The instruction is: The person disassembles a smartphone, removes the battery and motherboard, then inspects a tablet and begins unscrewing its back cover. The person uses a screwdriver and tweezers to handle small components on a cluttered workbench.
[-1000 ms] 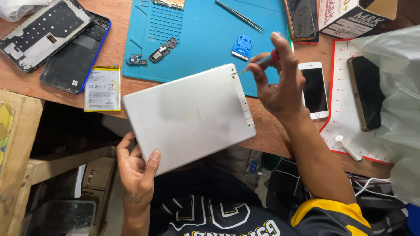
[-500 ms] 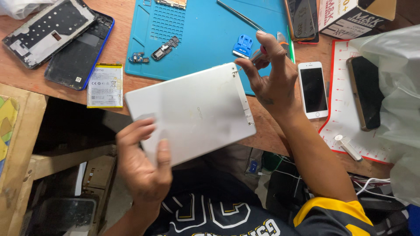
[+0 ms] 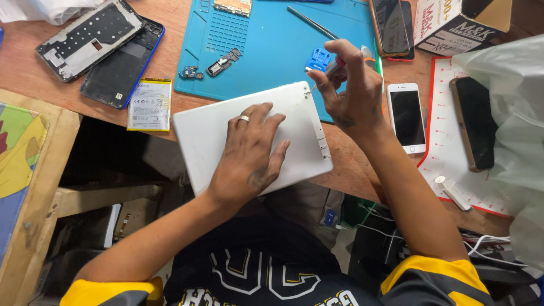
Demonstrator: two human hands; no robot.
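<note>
Wood at the far left: a pale wooden frame (image 3: 39, 187) juts in beside the reddish workbench (image 3: 34, 62). Up on that bench lie a stripped phone chassis (image 3: 88, 38) and a blue-edged phone shell (image 3: 122, 63), side by side and touching, and just right of them a flat white battery (image 3: 149, 104) sits at the bench edge. Next, the blue silicone work mat (image 3: 272, 51), with small loose parts (image 3: 208, 68) on its left half and a thin metal tool (image 3: 313, 22) lying across its upper part.

Centre stage: the white tablet (image 3: 255, 136), back side up, tilted, half on the bench edge and half hanging over the lap. The left hand (image 3: 249, 153) lies flat on its back, fingers spread and pressing down, a ring on one finger. At the tablet's upper right corner the right hand (image 3: 351, 90) has its fingers pinched tight around a small red-handled screwdriver (image 3: 334, 67), tip at the tablet's corner, next to a small blue tool (image 3: 319, 58) on the mat.

Moving right: a white phone (image 3: 407, 116) lies face up on the bench, a dark phone (image 3: 391, 25) above it, a cardboard box (image 3: 453, 22) in the corner, then a white and red mat (image 3: 453, 158) carrying another dark phone (image 3: 473, 122), with a clear plastic bag (image 3: 510, 113) at the right edge.
</note>
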